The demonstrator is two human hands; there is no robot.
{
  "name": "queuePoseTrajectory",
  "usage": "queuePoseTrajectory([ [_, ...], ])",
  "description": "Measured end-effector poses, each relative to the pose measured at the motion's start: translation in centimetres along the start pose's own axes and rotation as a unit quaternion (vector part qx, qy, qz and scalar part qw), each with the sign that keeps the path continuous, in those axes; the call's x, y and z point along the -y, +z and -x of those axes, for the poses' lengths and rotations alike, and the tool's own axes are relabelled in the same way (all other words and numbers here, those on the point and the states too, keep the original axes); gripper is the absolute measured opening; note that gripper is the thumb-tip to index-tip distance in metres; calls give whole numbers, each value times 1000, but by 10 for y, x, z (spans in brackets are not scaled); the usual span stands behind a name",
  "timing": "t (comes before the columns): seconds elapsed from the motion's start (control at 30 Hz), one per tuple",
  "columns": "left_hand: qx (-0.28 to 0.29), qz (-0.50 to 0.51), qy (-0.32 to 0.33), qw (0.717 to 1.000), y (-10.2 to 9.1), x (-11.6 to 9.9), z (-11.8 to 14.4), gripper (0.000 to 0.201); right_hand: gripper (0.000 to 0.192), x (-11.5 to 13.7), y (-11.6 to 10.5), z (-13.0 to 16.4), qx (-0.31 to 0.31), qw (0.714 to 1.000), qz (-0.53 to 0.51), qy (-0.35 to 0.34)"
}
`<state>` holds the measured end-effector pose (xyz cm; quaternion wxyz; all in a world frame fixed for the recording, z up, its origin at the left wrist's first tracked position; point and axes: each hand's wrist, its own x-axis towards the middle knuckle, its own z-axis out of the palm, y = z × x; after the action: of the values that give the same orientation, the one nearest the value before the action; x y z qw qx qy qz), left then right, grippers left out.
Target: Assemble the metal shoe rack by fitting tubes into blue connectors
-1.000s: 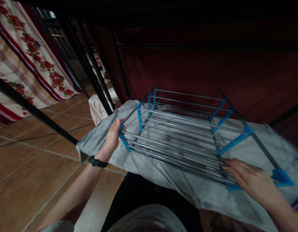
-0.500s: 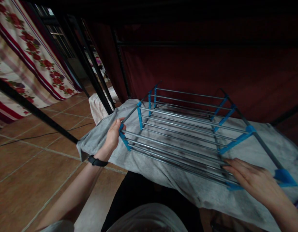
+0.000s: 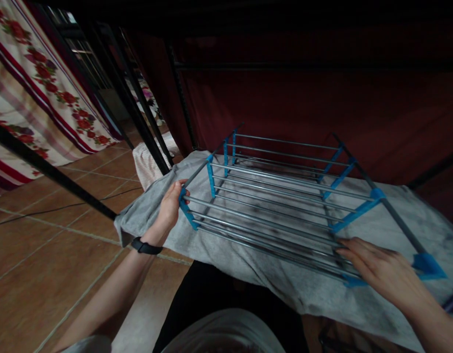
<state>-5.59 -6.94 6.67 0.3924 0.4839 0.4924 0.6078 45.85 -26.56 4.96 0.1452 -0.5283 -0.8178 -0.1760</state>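
**Rack Position and Hand Contact**

The folded rack of smooth grey metal rods and blue plastic connectors (image 3: 278, 206) lies flat on the soft grey cloth sheet (image 3: 248, 264), near its front edge. Your left hand (image 3: 170, 208) wraps the rack's left front corner at a blue connector. Your right hand (image 3: 381, 272) rests flat, fingers extended, on the rods at the right front corner. Glossy brown tile floor (image 3: 46, 255) lies left.

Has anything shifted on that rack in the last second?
Hardly anything. The left hand keeps its grip on the rack's blue corner, and the right hand stays flat on the near rods. The rack still lies on the grey cloth. Only the view drifted slightly.
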Motion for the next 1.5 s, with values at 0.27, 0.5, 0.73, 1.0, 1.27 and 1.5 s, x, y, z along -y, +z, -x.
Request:
queuePoseTrajectory([
  [0.27,-5,-8,11,1000,1,0,0,58,38,0,-3,-1,6,1000,11,-22],
  [0.5,3,-5,31,1000,-1,5,0,56,34,-1,-1,1,16,1000,19,-19],
  [0.73,0,-8,37,999,1,3,1,54,36,-5,3,3,37,999,20,-17],
  [1.0,-13,-44,32,998,-1,2,1,56,38,-6,0,1,30,999,-6,-22],
  [1.27,1,10,26,1000,1,3,0,53,43,-6,3,1,20,999,-7,-30],
  [1.5,-6,-39,40,998,5,-1,5,56,41,-9,10,6,29,1000,7,-9],
])
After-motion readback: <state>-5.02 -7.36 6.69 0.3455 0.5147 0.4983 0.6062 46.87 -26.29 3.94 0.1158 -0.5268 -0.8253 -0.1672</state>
